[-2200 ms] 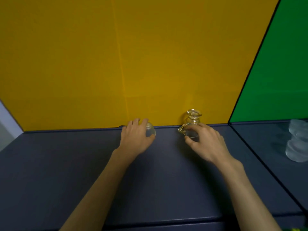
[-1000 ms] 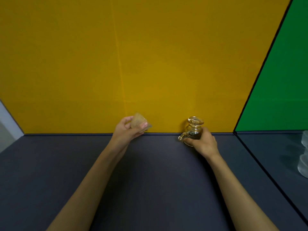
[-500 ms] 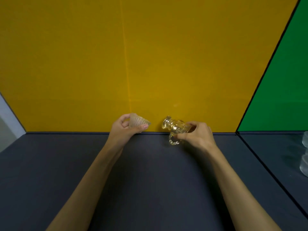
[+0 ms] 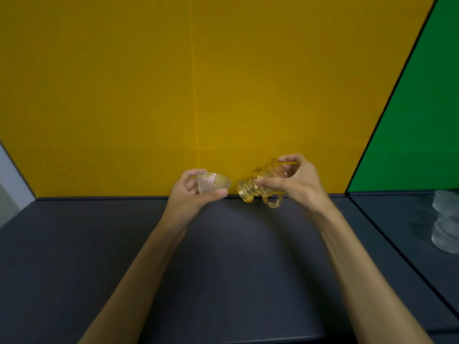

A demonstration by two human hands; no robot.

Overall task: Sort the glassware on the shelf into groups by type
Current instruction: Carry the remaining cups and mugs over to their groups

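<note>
My left hand (image 4: 192, 194) holds a small ribbed clear glass cup (image 4: 213, 182) above the back of the dark shelf (image 4: 223, 256), its mouth tilted toward the right. My right hand (image 4: 295, 184) grips a small clear glass jug (image 4: 253, 188) with a handle, tipped on its side so its mouth points left and down at the cup. The jug's handle hangs underneath. A narrow gap separates cup and jug. Both are lifted off the shelf in front of the yellow back wall.
The yellow wall (image 4: 198, 83) closes the back of this shelf bay. A black divider edge (image 4: 367, 219) separates it from the bay to the right with a green back wall (image 4: 422, 120), where stacked frosted glassware (image 4: 445, 224) stands at the frame's right edge.
Both hands lifted their pieces off the shelf. The right hand tipped the jug from upright onto its side, mouth to the left. The left hand turned the cup's mouth toward the jug.
</note>
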